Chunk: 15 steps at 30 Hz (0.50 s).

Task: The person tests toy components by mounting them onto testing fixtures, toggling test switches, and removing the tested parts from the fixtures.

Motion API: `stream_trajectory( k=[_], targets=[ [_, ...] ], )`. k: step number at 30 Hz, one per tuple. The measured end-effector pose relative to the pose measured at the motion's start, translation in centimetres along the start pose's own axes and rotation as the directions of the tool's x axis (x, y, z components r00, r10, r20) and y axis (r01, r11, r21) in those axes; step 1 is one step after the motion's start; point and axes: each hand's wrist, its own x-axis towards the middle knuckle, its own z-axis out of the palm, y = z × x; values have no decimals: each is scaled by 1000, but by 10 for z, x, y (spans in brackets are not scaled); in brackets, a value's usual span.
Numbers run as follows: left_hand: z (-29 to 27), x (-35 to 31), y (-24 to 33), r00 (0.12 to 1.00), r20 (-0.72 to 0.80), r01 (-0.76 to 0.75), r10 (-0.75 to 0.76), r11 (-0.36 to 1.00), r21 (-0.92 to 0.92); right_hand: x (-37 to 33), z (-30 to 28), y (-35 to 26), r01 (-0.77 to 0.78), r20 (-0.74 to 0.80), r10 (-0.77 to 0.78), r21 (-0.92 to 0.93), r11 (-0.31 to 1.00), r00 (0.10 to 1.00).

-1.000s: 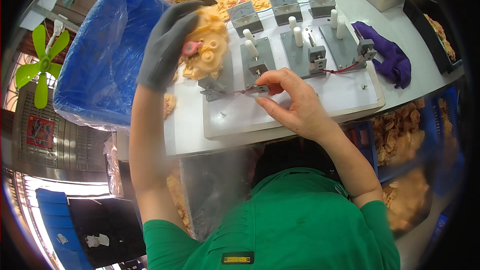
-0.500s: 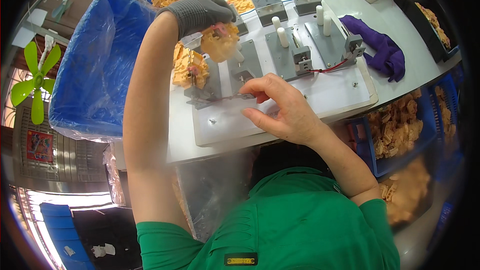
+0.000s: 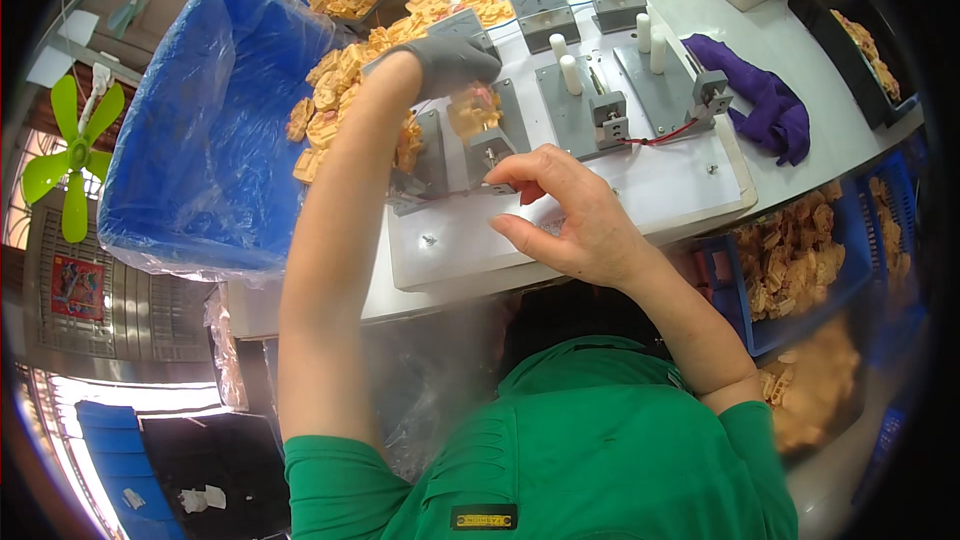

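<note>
My left hand [image 3: 452, 62], in a grey glove, is closed on a yellow-orange moulded part [image 3: 474, 112] with a pink bit on it. The part is motion-blurred and sits over the second grey fixture plate [image 3: 515, 120] from the left. My bare right hand [image 3: 580, 215] is at the near end of that fixture, thumb and forefinger apart, the forefinger by its small metal block [image 3: 490, 152]. Whether it touches the block I cannot tell. Another yellow part [image 3: 409, 145] rests at the leftmost fixture, partly behind my left forearm.
Two more fixtures with white pegs [image 3: 570, 75] stand to the right, with panel meters [image 3: 540, 12] behind. A purple glove [image 3: 755, 100] lies beyond them. At left are a pile of yellow parts [image 3: 325, 125] and a plastic-lined blue bin [image 3: 215, 130]. A blue crate [image 3: 795, 260] of parts stands lower right.
My left hand has moved right and slightly down, carrying the yellow part over the second fixture. The pile of parts behind it now shows more. My right hand has barely moved.
</note>
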Motion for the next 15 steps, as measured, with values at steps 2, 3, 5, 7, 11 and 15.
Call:
stream_trajectory(
  k=[2,3,5,7,11,15],
  targets=[
    [-1,9,16,763,245,619,-598,566,-545,0,2,0,-6,-49,5,-19,1000,999],
    [-4,5,22,756,207,607,-621,547,-576,0,2,0,-3,-68,1,-30,1000,998],
    [-6,-19,34,687,-2,528,-726,502,-685,-2,3,0,-3,-181,-5,-46,999,983],
    [2,-65,38,537,-259,345,-803,490,-801,-3,2,0,-2,-245,-13,-64,998,969],
    [42,-176,-4,253,-279,349,-926,357,-866,-4,4,3,30,-195,-54,-123,992,979],
    [124,-241,-36,41,-211,620,-977,191,-761,-1,8,2,-1,-168,-26,-163,987,985]
  ],
)
